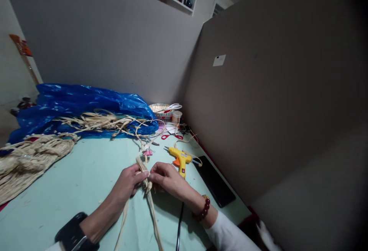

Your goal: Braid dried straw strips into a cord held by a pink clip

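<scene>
Far left: strands in blue bag | far: white cord over basket | right: glue gun | pinching fibre bundle with left hand, right hand

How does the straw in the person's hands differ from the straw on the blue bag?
The held straw is gathered into a narrow bundle at the fingers of the left hand and right hand; the piled straw spreads loosely over the blue bag. The held straw runs lengthwise toward the bottom of the picture, while the piled straw lies mostly crosswise, farther back. Both are pale tan strips.
</scene>
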`<action>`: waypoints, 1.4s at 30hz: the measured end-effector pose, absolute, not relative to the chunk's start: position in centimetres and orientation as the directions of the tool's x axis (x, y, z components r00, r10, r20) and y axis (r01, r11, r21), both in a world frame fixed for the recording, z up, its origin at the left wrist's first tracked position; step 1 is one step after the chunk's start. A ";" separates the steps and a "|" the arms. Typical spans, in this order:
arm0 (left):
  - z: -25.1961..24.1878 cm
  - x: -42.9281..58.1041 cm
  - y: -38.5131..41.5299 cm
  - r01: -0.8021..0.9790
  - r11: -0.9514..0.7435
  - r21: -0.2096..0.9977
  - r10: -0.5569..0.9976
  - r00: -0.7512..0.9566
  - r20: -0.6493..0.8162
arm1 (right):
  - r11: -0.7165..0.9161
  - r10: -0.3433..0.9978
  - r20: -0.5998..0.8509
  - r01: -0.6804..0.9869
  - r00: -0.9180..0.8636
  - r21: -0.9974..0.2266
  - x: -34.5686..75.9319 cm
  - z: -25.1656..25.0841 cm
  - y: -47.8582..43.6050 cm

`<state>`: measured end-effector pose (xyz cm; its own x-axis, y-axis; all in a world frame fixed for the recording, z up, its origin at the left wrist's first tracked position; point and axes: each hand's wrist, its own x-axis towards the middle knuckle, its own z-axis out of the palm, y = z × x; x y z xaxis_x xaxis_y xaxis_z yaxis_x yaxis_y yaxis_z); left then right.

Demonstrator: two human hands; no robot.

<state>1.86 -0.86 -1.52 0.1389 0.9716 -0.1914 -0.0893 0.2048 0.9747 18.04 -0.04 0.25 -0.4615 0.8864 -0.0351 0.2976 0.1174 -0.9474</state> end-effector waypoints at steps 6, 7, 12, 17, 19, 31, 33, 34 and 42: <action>-1.5 2.2 -1.1 -0.175 0.205 0.963 0.974 0.136 -0.182 | -0.037 0.964 -0.026 -0.035 -0.266 -0.999 16.9 -0.5 0.2; -1.5 2.3 -1.2 -0.201 0.202 0.959 0.974 0.140 -0.176 | -0.061 0.968 -0.037 -0.091 -0.248 -0.994 16.8 -0.5 0.2; -0.9 2.6 -1.6 -0.254 0.235 0.938 0.968 0.150 -0.202 | -0.182 0.936 -0.079 -0.282 -0.342 -0.942 17.1 0.1 -0.1; -0.5 2.5 -1.8 -0.237 0.246 0.940 0.966 0.136 -0.219 | -0.233 0.865 -0.052 -0.307 -0.499 -0.923 17.8 0.4 -0.8; -0.4 2.6 -1.8 -0.228 0.249 0.941 0.965 0.140 -0.221 | -0.206 0.864 -0.033 -0.292 -0.502 -0.934 17.8 0.5 -1.0; -0.5 2.7 -2.1 -0.273 0.169 0.947 0.984 0.095 -0.148 | 0.161 0.952 0.173 -0.065 -0.254 -0.985 16.5 0.4 -1.3; -0.6 2.7 -2.0 -0.241 0.194 0.951 0.980 0.084 -0.179 | -0.015 0.922 0.041 -0.141 -0.386 -0.990 16.8 0.6 -1.9; -0.6 2.8 -1.9 -0.222 0.206 0.953 0.978 0.081 -0.193 | -0.074 0.900 -0.003 -0.148 -0.436 -0.986 17.0 0.7 -2.2; -0.8 2.8 -1.7 -0.173 0.231 0.957 0.972 0.084 -0.219 | -0.059 0.900 -0.073 0.046 -0.429 -0.997 17.8 0.7 -1.9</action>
<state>2.83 -1.73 -0.77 0.0836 0.9720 -0.2195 -0.1728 0.2311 0.9575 17.82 -1.86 0.66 -0.4293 0.9002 -0.0728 0.0457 -0.0588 -0.9972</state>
